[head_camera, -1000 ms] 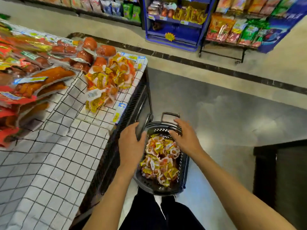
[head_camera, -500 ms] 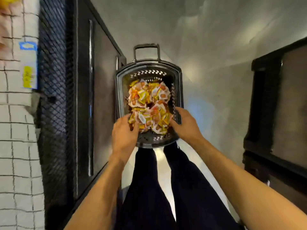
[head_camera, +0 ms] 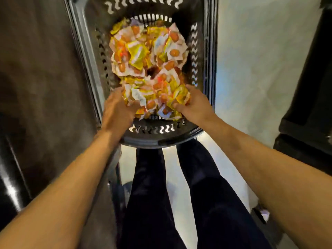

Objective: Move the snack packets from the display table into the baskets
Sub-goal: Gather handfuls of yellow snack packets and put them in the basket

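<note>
A black plastic basket (head_camera: pixel 158 139) stands on the floor in front of my legs. It holds a heap of small yellow, white and orange snack packets (head_camera: pixel 149 58). My left hand (head_camera: pixel 118 110) and my right hand (head_camera: pixel 194 105) are both inside the basket at its near end. They cup a bunch of the packets (head_camera: pixel 154 99) between them, the left on the bunch's left side, the right on its right side. The fingertips are partly hidden under the packets. The display table's top is out of view.
The dark side panel of the display table (head_camera: pixel 45 87) rises right beside the basket on the left. A dark cabinet (head_camera: pixel 312 105) stands at the right. Pale floor (head_camera: pixel 251 60) lies between the basket and that cabinet. My dark-trousered legs (head_camera: pixel 161 194) are below the basket.
The view has tilted down and closed in on the basket, so the table top with its packets has left the frame. Both hands have sunk deeper into the basket around the packets.
</note>
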